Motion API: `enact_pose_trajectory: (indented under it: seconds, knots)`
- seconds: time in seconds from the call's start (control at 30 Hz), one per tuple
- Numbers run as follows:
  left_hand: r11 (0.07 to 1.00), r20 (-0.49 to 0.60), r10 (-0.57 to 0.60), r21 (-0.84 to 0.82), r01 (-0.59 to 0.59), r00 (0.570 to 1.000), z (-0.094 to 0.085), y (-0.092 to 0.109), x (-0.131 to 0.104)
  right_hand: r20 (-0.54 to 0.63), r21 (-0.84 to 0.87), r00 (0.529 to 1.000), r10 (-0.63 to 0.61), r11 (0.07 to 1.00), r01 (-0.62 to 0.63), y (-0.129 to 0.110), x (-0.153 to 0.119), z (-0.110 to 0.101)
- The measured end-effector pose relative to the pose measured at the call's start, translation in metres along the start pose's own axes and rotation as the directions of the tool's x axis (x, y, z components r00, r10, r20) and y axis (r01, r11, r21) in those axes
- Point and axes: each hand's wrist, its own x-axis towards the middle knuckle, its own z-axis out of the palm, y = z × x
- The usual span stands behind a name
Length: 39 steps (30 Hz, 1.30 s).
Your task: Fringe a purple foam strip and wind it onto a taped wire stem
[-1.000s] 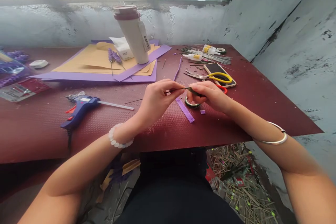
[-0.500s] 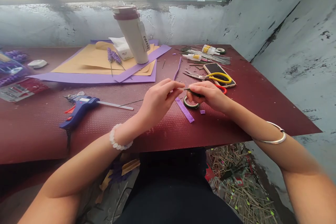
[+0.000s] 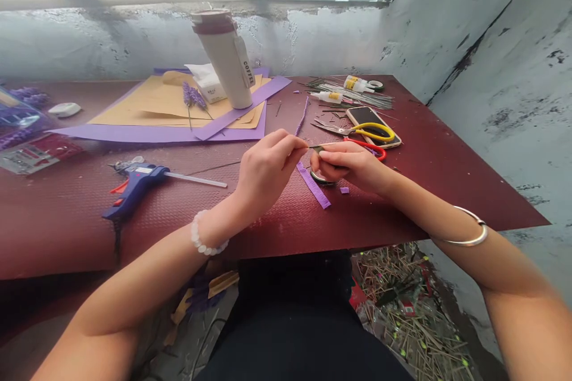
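My left hand [image 3: 270,172] is closed in a pinch on a thin dark wire [image 3: 218,165]. One end of the wire sticks out to the left behind the wrist, and the other reaches between the two hands. My right hand [image 3: 346,161] pinches a bit of dark green tape [image 3: 317,149] against the wire, its fingertips close to my left ones. Under the right fingers lies a roll of tape [image 3: 324,180], partly hidden. A flat purple paper strip [image 3: 314,186] rests just below the hands, and a twisted purple strip [image 3: 302,116] lies behind them.
Scissors with yellow and red handles [image 3: 357,131] lie by a phone [image 3: 370,122] at right. Glue bottles [image 3: 357,84] and thin wires stand behind. Left are a blue glue gun [image 3: 140,184], a coffee tumbler [image 3: 226,59], brown and purple paper [image 3: 134,107] and purple flower sprigs [image 3: 194,95].
Both hands have shifted slightly left, and the right fingers have curled in more over the tape roll. The wire's left end has risen a little.
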Motion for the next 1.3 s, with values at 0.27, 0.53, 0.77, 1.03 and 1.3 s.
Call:
enact_pose_trajectory:
  seconds: [0.27,0.53,0.77,1.03,1.3]
  knots:
    - [0.908,0.031,0.354,0.226,-0.352,0.935,-0.005,-0.006,0.0,-0.018,0.213,0.999,0.039,0.976,-0.035,0.002,0.003,0.002]
    - [0.976,-0.026,0.201,0.092,-0.198,0.979,0.001,-0.003,-0.004,-0.141,-0.056,0.988,-0.064,0.997,0.057,0.0,0.003,0.002]
    - [0.992,0.092,0.0,-0.122,0.011,0.996,-0.004,-0.001,0.002,-0.116,-0.155,0.991,-0.066,0.987,0.047,-0.001,0.003,0.002]
    - [0.989,0.069,-0.049,-0.135,0.058,0.996,-0.006,-0.003,0.007,-0.062,-0.08,0.997,-0.052,0.996,0.047,-0.002,0.003,0.0]
    - [0.995,0.02,-0.07,-0.067,0.072,0.997,-0.002,-0.001,0.004,-0.084,-0.024,0.996,-0.014,1.0,0.012,0.0,0.002,0.001]
